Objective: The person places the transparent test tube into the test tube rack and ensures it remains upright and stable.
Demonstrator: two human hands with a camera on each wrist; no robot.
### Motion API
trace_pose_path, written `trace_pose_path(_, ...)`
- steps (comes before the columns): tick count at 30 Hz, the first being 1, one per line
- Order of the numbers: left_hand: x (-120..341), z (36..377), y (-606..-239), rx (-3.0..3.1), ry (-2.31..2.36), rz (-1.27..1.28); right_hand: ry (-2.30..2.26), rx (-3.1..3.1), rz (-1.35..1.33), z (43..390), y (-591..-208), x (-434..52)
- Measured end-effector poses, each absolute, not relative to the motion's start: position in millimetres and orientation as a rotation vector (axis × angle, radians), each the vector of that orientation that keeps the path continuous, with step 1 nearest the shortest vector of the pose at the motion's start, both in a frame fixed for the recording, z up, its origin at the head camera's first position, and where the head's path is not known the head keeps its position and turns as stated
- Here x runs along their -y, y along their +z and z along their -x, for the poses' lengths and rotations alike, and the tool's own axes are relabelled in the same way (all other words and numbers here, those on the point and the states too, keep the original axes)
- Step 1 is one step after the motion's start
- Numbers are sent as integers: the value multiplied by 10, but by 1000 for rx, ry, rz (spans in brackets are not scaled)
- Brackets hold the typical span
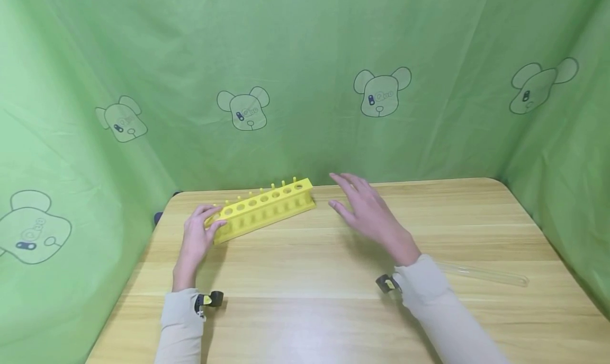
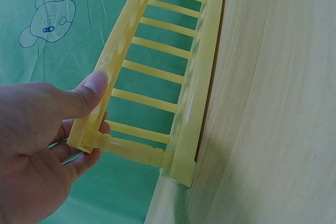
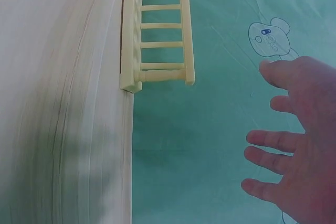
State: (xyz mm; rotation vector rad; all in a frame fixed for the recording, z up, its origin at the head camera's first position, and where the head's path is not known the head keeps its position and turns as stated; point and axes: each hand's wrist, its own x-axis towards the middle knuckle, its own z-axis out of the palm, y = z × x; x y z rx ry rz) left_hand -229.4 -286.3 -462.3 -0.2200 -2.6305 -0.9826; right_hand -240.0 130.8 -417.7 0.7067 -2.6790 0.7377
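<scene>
Head view high, looking down; wrist views close, share rack [image 2: 157, 77].

A light wooden surface [image 1: 333, 279] with rounded corners fills the foreground. Green cloth [image 1: 305, 46] printed with outlined bear heads [image 1: 381, 92] hangs behind the surface and closes in along both its sides, evenly and softly lit.

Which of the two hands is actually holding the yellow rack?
The left hand: it grips the near-left end of the rack, thumb on the top plate. The right hand hovers open beside the rack's other end, touching nothing.
</scene>
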Motion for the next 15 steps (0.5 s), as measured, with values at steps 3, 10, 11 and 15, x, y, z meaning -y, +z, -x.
trace_pose_path(3, 2867, 2296, -4629, 2629, -985, 222, 748, 2674, -714, 2400, -4172, -1286)
trace_pose_path(10, 2870, 2292, -4631, 2621, -993, 219, 740, 2671, -731, 2420, -4177, -1235)
trace_pose_path(11, 2870, 2292, -4630, 2620, -994, 220, 738, 2673, -732, 2421, -4177, -1226)
trace_pose_path(15, 2870, 2291, -4629, 2624, -994, 220, 738, 2680, -741, 2428, -4188, -1193)
